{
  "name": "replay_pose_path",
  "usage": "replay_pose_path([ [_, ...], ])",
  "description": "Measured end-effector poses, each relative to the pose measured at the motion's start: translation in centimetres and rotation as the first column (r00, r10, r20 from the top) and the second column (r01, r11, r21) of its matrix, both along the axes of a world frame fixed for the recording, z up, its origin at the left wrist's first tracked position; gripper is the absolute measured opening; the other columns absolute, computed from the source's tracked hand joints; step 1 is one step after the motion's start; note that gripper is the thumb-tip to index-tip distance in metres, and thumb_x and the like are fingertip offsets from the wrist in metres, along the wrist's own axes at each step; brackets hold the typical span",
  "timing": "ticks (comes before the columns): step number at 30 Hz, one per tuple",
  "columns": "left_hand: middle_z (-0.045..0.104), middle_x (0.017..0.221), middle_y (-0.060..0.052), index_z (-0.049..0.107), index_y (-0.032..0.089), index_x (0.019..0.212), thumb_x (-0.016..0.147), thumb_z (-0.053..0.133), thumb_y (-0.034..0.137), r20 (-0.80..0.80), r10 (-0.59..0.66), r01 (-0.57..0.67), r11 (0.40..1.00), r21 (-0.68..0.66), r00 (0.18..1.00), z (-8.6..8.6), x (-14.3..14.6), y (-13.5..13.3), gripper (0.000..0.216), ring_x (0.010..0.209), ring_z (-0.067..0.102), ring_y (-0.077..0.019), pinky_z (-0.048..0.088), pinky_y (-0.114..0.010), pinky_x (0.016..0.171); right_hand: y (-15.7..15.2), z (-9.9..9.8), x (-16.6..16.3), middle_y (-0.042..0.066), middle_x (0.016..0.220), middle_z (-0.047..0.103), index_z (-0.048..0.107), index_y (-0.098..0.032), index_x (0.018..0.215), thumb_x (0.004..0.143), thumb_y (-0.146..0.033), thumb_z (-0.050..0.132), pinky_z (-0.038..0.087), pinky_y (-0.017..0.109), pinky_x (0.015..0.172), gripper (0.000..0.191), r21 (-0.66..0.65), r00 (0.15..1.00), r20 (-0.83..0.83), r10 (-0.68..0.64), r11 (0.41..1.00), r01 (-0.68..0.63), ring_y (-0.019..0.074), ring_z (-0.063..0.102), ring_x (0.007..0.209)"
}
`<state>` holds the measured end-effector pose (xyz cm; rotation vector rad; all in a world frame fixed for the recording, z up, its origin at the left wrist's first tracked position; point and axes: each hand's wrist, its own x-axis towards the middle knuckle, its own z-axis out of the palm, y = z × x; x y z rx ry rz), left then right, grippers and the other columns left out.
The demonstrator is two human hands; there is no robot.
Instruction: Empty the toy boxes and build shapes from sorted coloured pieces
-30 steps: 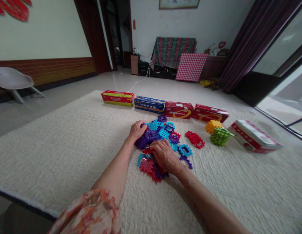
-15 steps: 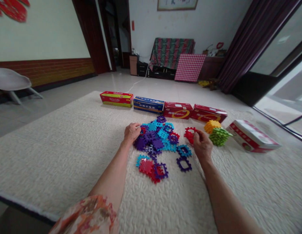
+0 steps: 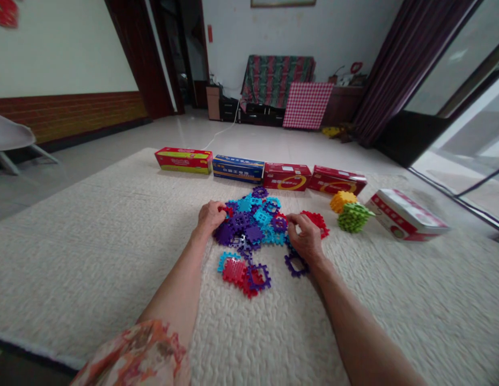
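Tiles of interlocking plastic point(image 3: 249, 228) lie in a loose heap on the quilted cream mat point(image 3: 92, 257) in front of you, blue, purple and red mixed together. Your left hand point(image 3: 211, 217) rests on the near left edge of the heap, fingers curled down over the tiles; from this view you can't tell whether it grips one. Your right hand point(image 3: 306, 238) sits at the right side of the heap, fingers loosely curved and slightly parted, just above a purple square frame tile point(image 3: 295, 264) and beside a red tile point(image 3: 316, 222); no pinch shows there either. Past the heap, a yellow block point(image 3: 343, 201) and a green block point(image 3: 355, 217) of joined tiles stand just beside each other. Those two look built, while most tiles lie unjoined. Cartons point(image 3: 287, 177) line the far part of the mat, and a red-and-white box point(image 3: 406, 215) lies tilted at the right.
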<state>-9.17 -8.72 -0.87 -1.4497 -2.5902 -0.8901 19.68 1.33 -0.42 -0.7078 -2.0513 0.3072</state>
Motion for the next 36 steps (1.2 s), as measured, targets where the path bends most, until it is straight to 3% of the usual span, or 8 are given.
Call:
replay_pose_path([
  [5, 0.075, 0.09, -0.003, 0.074, 0.022, 0.09, 0.075, 0.059, 0.021, 0.088, 0.022, -0.036, 0.987, 0.159, 0.996, 0.9, 0.1, 0.0, 0.021, 0.083, 0.068, -0.0191, 0.051, -0.028, 0.081, -3.3, 1.9, -1.5, 0.005, 0.086, 0.07, 0.067, -0.021, 0.09, 0.086, -0.021, 0.053, 0.051, 0.031, 0.074, 0.015, -0.03, 0.954, 0.061, 0.293, 0.956, -0.292, 0.018, 0.065, 0.08],
  [8, 0.074, 0.087, -0.003, 0.072, 0.02, 0.091, 0.076, 0.061, 0.025, 0.143, 0.039, -0.077, 0.959, 0.272, 0.989, 1.6, 0.2, 0.2, 0.02, 0.08, 0.067, -0.018, 0.051, -0.028, 0.079, -5.1, 3.1, -2.3, 0.003, 0.081, 0.068, 0.067, -0.021, 0.087, 0.087, -0.021, 0.052, 0.05, 0.028, 0.07, 0.015, -0.107, 0.868, 0.145, 0.475, 0.879, -0.464, 0.015, 0.064, 0.074],
  [11, 0.074, 0.085, -0.002, 0.071, 0.019, 0.094, 0.076, 0.059, 0.025, 0.188, 0.027, -0.095, 0.927, 0.363, 0.982, 2.1, 0.6, 0.3, 0.022, 0.078, 0.067, -0.017, 0.051, -0.027, 0.077, -6.8, 3.9, -2.6, 0.002, 0.083, 0.068, 0.068, -0.02, 0.09, 0.087, -0.021, 0.055, 0.049, 0.027, 0.069, 0.014, -0.202, 0.779, 0.261, 0.57, 0.822, -0.533, 0.0137, 0.063, 0.074],
  [14, 0.074, 0.084, -0.002, 0.071, 0.017, 0.094, 0.076, 0.059, 0.026, 0.23, -0.08, -0.018, 0.919, 0.394, 0.97, 2.7, 1.0, -0.2, 0.023, 0.077, 0.067, -0.0162, 0.052, -0.026, 0.075, -8.4, 4.4, -2.0, 0.005, 0.094, 0.067, 0.067, -0.02, 0.103, 0.083, -0.028, 0.065, 0.05, 0.03, 0.073, 0.022, -0.238, 0.714, 0.402, 0.573, 0.819, -0.523, 0.0168, 0.063, 0.082],
  [19, 0.075, 0.082, -0.002, 0.072, 0.017, 0.094, 0.075, 0.059, 0.026, 0.34, -0.402, 0.298, 0.9, 0.319, 0.85, 3.9, 2.4, -3.0, 0.025, 0.072, 0.067, -0.0149, 0.052, -0.024, 0.066, -10.3, 4.3, -0.1, 0.01, 0.108, 0.063, 0.062, -0.02, 0.118, 0.07, -0.036, 0.079, 0.051, 0.038, 0.083, 0.054, -0.201, 0.65, 0.546, 0.528, 0.836, -0.51, 0.0241, 0.061, 0.097],
  [25, 0.074, 0.078, 0.0, 0.074, 0.019, 0.09, 0.073, 0.056, 0.02, 0.413, -0.559, 0.553, 0.82, 0.146, 0.719, 4.6, 6.0, -7.4, 0.024, 0.068, 0.067, -0.0137, 0.052, -0.023, 0.063, -10.6, 3.1, 1.1, 0.008, 0.109, 0.064, 0.063, -0.023, 0.116, 0.074, -0.025, 0.074, 0.05, 0.035, 0.085, 0.043, -0.243, 0.679, 0.485, 0.552, 0.83, -0.502, 0.0219, 0.06, 0.099],
  [29, 0.076, 0.085, -0.001, 0.075, 0.019, 0.092, 0.074, 0.055, 0.016, 0.289, -0.568, 0.588, 0.808, 0.021, 0.77, 4.3, 7.8, -9.2, 0.028, 0.077, 0.068, -0.0151, 0.053, -0.026, 0.073, -9.7, 2.3, 1.7, 0.008, 0.109, 0.063, 0.062, -0.022, 0.115, 0.078, -0.025, 0.072, 0.051, 0.036, 0.084, 0.039, -0.237, 0.747, 0.405, 0.526, 0.85, -0.47, 0.0216, 0.06, 0.099],
  [36, 0.075, 0.101, -0.008, 0.075, 0.017, 0.101, 0.076, 0.056, 0.011, 0.16, -0.568, 0.573, 0.82, 0.016, 0.808, 2.9, 8.5, -9.9, 0.032, 0.095, 0.069, -0.0215, 0.051, -0.034, 0.091, -11.4, 2.3, 1.8, 0.014, 0.117, 0.06, 0.058, -0.019, 0.117, 0.084, -0.026, 0.063, 0.047, 0.044, 0.091, 0.034, 0.007, 0.892, 0.307, 0.331, 0.937, -0.35, 0.0266, 0.056, 0.106],
])
